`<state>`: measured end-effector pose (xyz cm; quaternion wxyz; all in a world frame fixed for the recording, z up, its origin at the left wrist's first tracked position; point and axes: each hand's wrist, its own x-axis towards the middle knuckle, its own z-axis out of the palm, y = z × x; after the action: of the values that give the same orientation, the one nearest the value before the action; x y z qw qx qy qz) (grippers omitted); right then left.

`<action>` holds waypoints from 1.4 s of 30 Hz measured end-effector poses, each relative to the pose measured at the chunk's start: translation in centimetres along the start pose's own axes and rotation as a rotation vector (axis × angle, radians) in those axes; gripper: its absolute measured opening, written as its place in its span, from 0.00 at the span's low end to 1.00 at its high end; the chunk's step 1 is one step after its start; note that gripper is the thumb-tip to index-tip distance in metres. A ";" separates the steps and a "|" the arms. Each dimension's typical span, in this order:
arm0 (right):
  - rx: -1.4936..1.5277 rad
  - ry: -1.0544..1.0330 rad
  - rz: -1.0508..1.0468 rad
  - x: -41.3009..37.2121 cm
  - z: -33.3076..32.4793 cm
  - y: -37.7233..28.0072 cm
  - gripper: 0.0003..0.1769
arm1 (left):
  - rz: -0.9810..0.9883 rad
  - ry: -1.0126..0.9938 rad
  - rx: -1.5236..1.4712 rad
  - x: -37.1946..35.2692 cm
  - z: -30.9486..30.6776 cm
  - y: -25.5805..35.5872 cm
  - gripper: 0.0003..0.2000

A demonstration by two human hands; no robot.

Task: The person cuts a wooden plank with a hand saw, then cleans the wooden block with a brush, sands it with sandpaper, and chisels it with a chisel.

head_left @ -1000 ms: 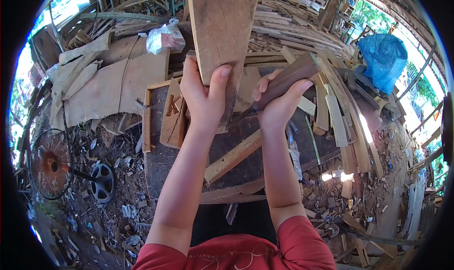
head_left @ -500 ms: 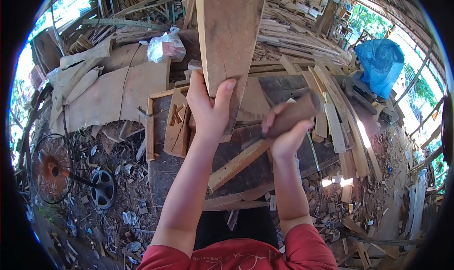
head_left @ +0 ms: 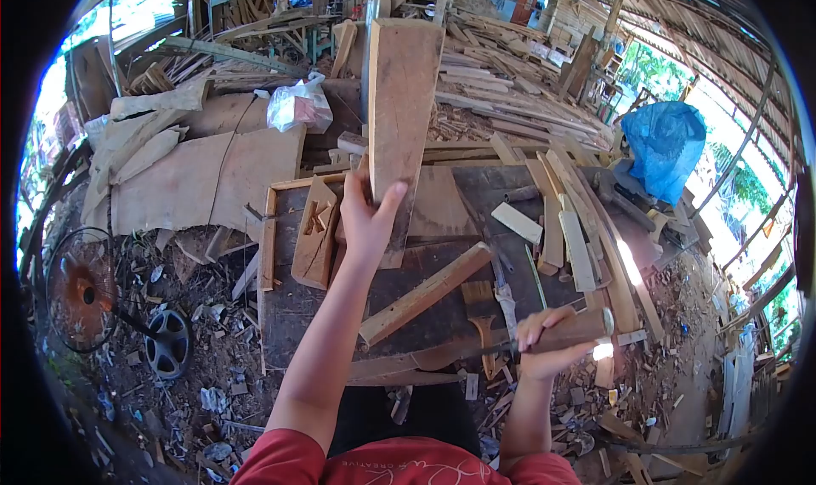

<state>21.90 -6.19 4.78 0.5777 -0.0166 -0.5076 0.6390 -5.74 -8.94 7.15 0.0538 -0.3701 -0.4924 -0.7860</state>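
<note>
My left hand (head_left: 371,217) is closed around the lower part of a thick wooden board (head_left: 404,111), which stands upright in front of me. To the right and lower down, my right hand (head_left: 548,349) grips a chisel (head_left: 574,330) by its thick wooden handle. Its thin dark blade points left and is partly blurred. Beside the left hand lies a wooden block with a carved letter-like shape (head_left: 316,234). A squared wooden bar (head_left: 425,294) rests on the dark worktable (head_left: 310,323), with a flat brush (head_left: 480,306) close by.
A shallow wooden frame (head_left: 270,238) sits at the table's left. Long strips (head_left: 578,247) lie at the right, near a blue plastic bag (head_left: 667,149). A white bag (head_left: 299,107) rests on sheet wood behind. Scraps and a wheel (head_left: 168,345) are on the ground.
My right hand has swung down and to the right with the chisel, away from the board. The board now appears lower and farther from me, still in my left hand.
</note>
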 end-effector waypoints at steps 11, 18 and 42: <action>-0.119 0.294 0.040 -3.5 -5.2 -2.1 0.40 | -0.266 -0.121 0.478 -3.1 -2.5 -0.8 0.25; -0.128 0.315 -0.012 -3.3 -4.3 -2.9 0.40 | -0.084 -0.090 0.788 -2.1 -1.3 1.0 0.36; -0.158 0.330 -0.021 -2.9 -4.6 -3.1 0.42 | 0.152 -0.250 0.233 5.6 1.2 6.1 0.45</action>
<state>27.86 -6.03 3.00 0.6569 -0.1613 -0.4544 0.5796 -6.47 -9.50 15.46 0.0938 -0.4923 -0.5538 -0.6650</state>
